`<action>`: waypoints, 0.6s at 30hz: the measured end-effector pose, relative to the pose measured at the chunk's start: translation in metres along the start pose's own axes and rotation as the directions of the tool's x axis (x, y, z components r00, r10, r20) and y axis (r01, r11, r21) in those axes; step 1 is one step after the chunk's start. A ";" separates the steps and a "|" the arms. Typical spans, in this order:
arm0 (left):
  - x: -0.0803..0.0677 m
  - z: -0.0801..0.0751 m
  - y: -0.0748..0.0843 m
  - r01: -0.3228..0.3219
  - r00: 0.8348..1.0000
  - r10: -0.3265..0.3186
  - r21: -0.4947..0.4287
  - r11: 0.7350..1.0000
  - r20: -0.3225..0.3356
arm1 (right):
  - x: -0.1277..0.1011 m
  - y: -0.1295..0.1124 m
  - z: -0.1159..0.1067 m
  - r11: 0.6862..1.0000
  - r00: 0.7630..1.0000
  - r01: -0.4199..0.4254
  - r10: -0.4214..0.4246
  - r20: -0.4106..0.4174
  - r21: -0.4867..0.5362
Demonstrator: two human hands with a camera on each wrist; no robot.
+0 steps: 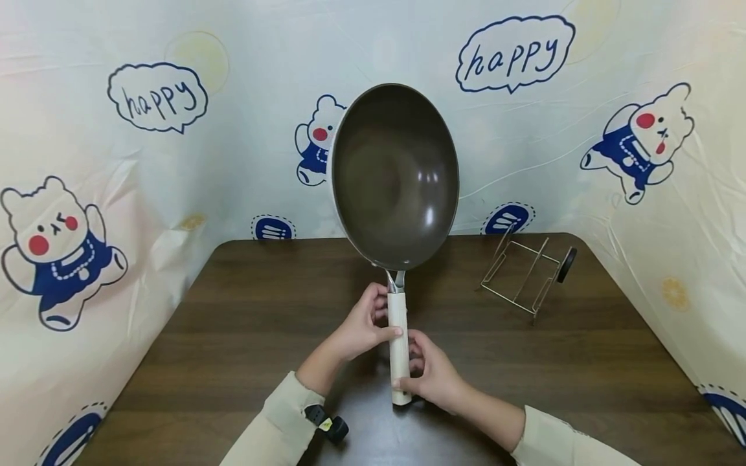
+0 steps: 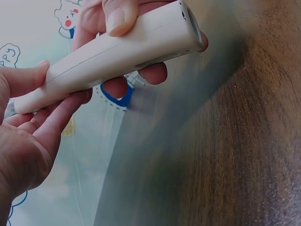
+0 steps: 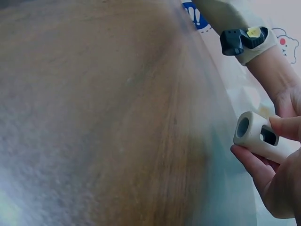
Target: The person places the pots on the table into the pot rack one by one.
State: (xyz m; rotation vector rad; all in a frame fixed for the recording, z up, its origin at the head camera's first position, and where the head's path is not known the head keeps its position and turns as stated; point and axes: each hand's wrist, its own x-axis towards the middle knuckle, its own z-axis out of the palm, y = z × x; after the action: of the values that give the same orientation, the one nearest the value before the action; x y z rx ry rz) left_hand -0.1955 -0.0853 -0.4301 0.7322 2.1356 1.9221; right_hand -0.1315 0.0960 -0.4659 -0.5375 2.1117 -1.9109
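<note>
A dark brown wok (image 1: 395, 175) is held up above the wooden table (image 1: 233, 336), its inside facing me and its cream handle (image 1: 399, 346) pointing down toward me. My left hand (image 1: 362, 327) grips the upper part of the handle (image 2: 103, 54) near the metal neck. My right hand (image 1: 428, 375) grips the lower end of the handle (image 3: 256, 136), thumb and fingers curled round it. Both wrist views show the fingers wrapped on the cream handle, with the table blurred below.
A wire rack (image 1: 527, 272) with a black knob lies on the table at the back right. A cartoon-printed white sheet (image 1: 146, 129) walls in the table at the back and both sides. A black wrist strap (image 1: 326, 424) sits on my left sleeve.
</note>
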 end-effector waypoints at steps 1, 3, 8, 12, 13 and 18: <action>0.001 0.001 0.000 0.003 1.000 -0.003 0.013 1.000 0.003 | -0.001 0.001 0.000 1.000 1.000 -0.011 0.011 -0.006 0.019; 0.004 0.002 0.000 0.009 1.000 -0.010 0.030 1.000 0.010 | -0.002 0.001 -0.001 0.999 0.999 -0.022 0.023 -0.030 0.036; 0.012 0.004 0.005 0.021 0.999 -0.022 0.053 0.998 0.033 | -0.003 0.003 -0.003 1.000 0.995 -0.009 0.010 -0.100 0.019; 0.019 0.007 0.008 0.013 0.997 -0.018 0.079 0.997 0.068 | -0.006 0.002 -0.006 1.000 0.993 -0.003 0.005 -0.115 0.019; 0.020 0.007 0.008 0.008 0.997 -0.014 0.085 0.996 0.078 | -0.006 0.002 -0.007 1.000 0.993 0.000 0.003 -0.116 0.023; 0.027 0.012 0.012 -0.007 0.995 -0.005 0.114 0.993 0.101 | -0.009 0.001 -0.009 0.999 0.992 0.013 -0.008 -0.127 0.040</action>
State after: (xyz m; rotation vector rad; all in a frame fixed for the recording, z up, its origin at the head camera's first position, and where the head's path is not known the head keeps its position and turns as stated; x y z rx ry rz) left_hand -0.2110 -0.0616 -0.4152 0.8332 2.1977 1.7355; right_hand -0.1274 0.1078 -0.4666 -0.4302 2.1448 -2.0395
